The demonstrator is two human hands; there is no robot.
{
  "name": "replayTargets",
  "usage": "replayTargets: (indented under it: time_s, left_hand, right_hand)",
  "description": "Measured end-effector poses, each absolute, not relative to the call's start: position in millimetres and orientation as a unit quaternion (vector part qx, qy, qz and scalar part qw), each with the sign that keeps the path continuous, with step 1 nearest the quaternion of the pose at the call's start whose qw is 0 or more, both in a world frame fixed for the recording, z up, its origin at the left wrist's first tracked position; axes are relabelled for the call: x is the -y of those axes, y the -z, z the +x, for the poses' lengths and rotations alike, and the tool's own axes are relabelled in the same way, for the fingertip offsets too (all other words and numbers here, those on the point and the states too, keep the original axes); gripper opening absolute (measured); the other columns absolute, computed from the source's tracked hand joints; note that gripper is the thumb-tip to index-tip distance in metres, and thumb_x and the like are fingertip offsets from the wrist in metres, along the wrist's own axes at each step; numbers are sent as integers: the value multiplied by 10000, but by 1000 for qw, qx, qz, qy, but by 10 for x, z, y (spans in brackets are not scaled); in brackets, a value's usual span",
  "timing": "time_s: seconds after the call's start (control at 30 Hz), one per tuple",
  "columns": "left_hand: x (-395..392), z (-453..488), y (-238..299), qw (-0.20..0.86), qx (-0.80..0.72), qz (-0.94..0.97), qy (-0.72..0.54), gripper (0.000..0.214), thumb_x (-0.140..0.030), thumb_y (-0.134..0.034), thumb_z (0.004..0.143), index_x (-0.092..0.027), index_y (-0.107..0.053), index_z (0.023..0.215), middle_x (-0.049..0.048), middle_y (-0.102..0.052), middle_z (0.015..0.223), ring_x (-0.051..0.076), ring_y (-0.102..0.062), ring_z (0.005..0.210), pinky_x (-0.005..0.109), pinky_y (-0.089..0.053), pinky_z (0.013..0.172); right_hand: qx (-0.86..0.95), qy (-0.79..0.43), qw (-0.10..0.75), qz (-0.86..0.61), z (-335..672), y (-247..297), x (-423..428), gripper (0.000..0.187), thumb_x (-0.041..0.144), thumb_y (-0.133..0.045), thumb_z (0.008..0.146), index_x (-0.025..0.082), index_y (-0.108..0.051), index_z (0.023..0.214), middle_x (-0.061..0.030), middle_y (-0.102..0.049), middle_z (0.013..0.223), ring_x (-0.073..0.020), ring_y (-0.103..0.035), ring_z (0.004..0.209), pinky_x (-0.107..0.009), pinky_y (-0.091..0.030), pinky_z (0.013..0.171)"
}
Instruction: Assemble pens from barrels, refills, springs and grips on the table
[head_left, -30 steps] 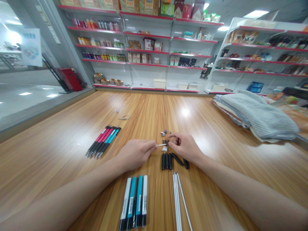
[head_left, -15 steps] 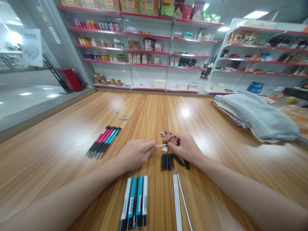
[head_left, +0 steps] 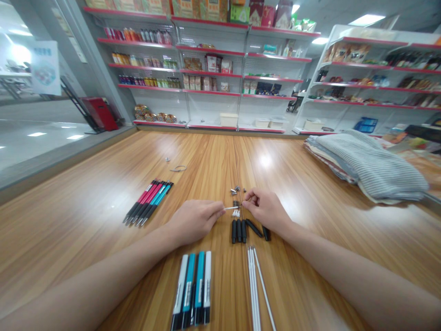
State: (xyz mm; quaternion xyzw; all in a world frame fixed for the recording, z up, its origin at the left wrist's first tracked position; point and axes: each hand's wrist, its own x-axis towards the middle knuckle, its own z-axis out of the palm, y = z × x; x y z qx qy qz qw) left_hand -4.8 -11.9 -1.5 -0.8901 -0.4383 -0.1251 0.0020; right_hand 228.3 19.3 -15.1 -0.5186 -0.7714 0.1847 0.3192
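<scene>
My left hand (head_left: 198, 220) is closed on a thin white pen refill (head_left: 231, 208), whose tip points right. Across from that tip, the thumb and finger of my right hand (head_left: 263, 207) pinch together; whatever is between them is too small to make out. Under and around the tip lie small white and dark pen parts (head_left: 236, 213). Silver pen tips (head_left: 234, 191) lie just beyond. Several black pen grips (head_left: 239, 231) lie nearer me, with white refills (head_left: 253, 289) below them. White and blue pen barrels (head_left: 197, 285) lie side by side below my left hand.
Several red and blue pens (head_left: 149, 202) lie in a row at the left. Behind them are a wire loop (head_left: 178, 168) and a small metal piece (head_left: 167, 159). Folded cloths (head_left: 372, 165) are stacked at the right. Stocked shelves (head_left: 210, 50) stand behind the wooden table (head_left: 103, 257).
My right hand has shifted slightly, its fingertips drawing a little right, away from the refill's tip. My left hand and the refill stay in place.
</scene>
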Motion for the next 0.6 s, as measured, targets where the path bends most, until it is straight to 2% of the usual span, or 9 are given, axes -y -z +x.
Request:
replayTargets:
  time_s: [0.27, 0.4, 0.6]
  left_hand:
    - [111, -53, 27, 6, 442, -889, 117, 328, -384, -283, 984, -227, -534, 843, -1, -634, 753, 158, -591, 698, 254, -341, 621]
    - [115, -54, 28, 2, 442, -889, 120, 315, -379, -290, 983, -230, -537, 855, -2, -640, 768, 157, -595, 709, 252, -345, 626]
    - [114, -57, 26, 10, 443, -889, 118, 330, -389, -287, 983, -225, -531, 833, -6, -631, 749, 154, -589, 691, 252, -339, 613]
  right_hand:
    - [759, -222, 406, -459, 2309, 82, -128, 102, 259, -546, 838, 180, -568, 777, 13, -555, 664, -114, -502, 602, -238, -398, 571]
    - [787, -216, 405, -412, 2314, 35, -87, 59, 183, -569, 794, 174, -560, 736, 10, -553, 679, -118, -499, 642, -248, -410, 629]
    - [798, -228, 400, -389, 2317, 61, -100, 42, 160, -580, 779, 167, -568, 739, 11, -551, 675, -115, -498, 636, -248, -407, 622]
